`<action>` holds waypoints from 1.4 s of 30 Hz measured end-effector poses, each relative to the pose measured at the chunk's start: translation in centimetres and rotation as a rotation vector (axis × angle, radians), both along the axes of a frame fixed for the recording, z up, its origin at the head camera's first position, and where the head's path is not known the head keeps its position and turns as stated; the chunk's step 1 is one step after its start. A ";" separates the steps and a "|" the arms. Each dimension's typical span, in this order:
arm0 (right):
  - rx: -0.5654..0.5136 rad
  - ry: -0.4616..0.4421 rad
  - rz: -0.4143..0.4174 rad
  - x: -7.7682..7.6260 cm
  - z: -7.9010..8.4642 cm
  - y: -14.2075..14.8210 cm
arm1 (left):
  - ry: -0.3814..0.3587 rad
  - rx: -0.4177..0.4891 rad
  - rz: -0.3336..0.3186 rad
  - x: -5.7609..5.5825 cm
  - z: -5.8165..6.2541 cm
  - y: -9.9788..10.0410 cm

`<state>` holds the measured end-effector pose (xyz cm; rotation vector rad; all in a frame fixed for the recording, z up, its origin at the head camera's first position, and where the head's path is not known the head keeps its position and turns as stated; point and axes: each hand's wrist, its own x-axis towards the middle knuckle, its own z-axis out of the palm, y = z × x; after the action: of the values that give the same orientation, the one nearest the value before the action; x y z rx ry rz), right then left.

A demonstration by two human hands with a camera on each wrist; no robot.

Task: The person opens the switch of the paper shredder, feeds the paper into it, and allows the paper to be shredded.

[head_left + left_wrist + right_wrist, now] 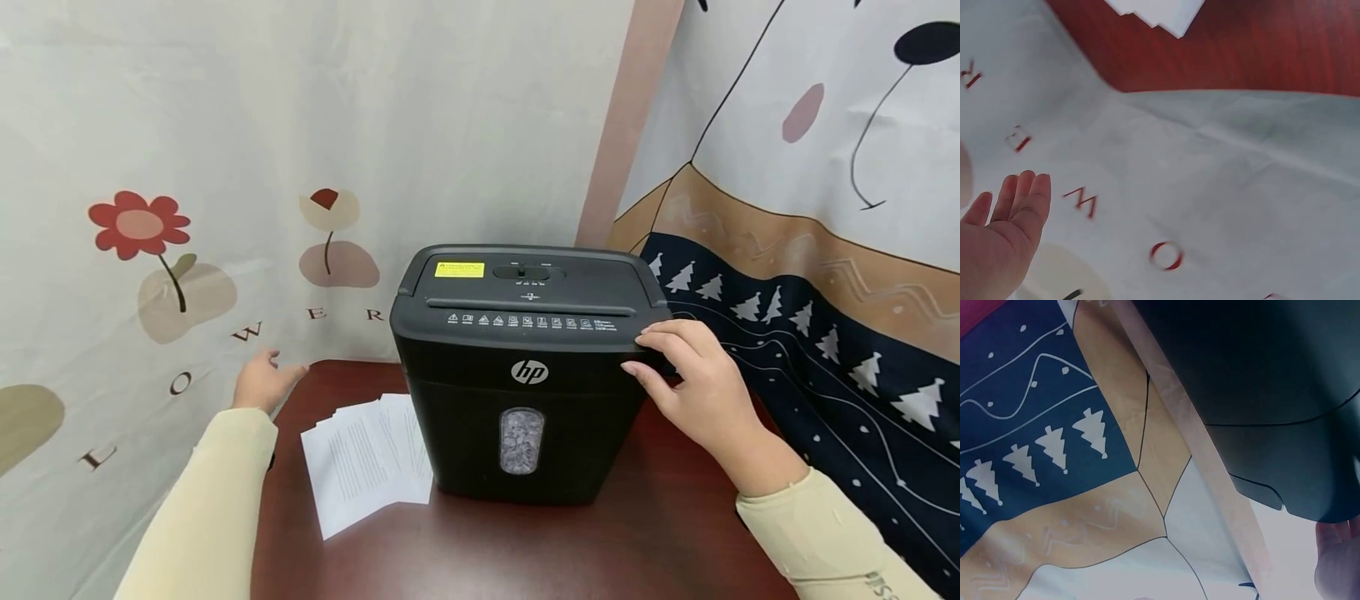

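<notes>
A black paper shredder [465,400] with an HP logo stands upright on the table, its top slot facing up. Through its small front window [521,442] shredded paper shows. My right hand [697,383] is at the shredder's front right top corner, fingertips at the upper edge and thumb against the front. In the right wrist view, only part of that hand [1338,559] appears, beside the shredder's dark casing [1272,394]. My left hand [266,383] is held away at the left with nothing in it; its fingers [1032,206] are extended in the left wrist view.
Printed white sheets [360,467] lie fanned out left of the shredder, partly behind it. The reddish-brown table [495,550] meets a pale printed curtain [450,125] at the back and left. Dark fabric with white trees [817,350] hangs close on the right.
</notes>
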<state>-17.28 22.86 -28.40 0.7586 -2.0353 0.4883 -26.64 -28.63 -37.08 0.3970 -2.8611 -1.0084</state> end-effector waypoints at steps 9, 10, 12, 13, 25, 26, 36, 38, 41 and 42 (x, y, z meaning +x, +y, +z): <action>-0.005 0.017 0.026 -0.1 0.0 0.0 | -0.070 0.006 0.046 0.2 -4.0 -0.6; -0.003 0.017 0.024 -0.1 0.0 0.0 | -0.076 0.004 0.049 0.2 -4.4 -0.6; -0.004 0.019 0.023 -0.1 0.1 0.0 | -0.086 0.007 0.061 0.1 -5.1 -0.6; -0.003 0.018 0.022 -0.1 0.1 0.0 | -0.090 0.011 0.066 0.1 -5.5 -0.5; 0.001 0.014 0.027 -0.2 0.0 -0.1 | -0.142 0.034 0.123 0.6 -9.7 -1.0; 0.001 0.013 0.027 -0.3 0.0 -0.1 | -0.155 0.026 0.115 0.7 -9.9 -1.0; 0.006 0.002 0.025 -0.5 -0.1 -0.1 | -0.246 0.037 0.163 1.2 -11.9 -0.1; 0.006 0.007 0.027 -0.4 -0.1 0.0 | -0.262 0.034 0.181 1.2 -12.2 0.2; 0.007 0.009 0.030 -0.4 -0.1 0.0 | -0.308 0.046 0.229 1.4 -12.5 0.6; 0.006 0.009 0.032 -0.4 -0.1 0.0 | -0.321 0.054 0.250 1.5 -12.5 0.8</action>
<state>-17.72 22.88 -28.52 0.7970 -2.0202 0.4964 -25.12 -27.83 -49.59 0.9760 -2.9512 -1.0597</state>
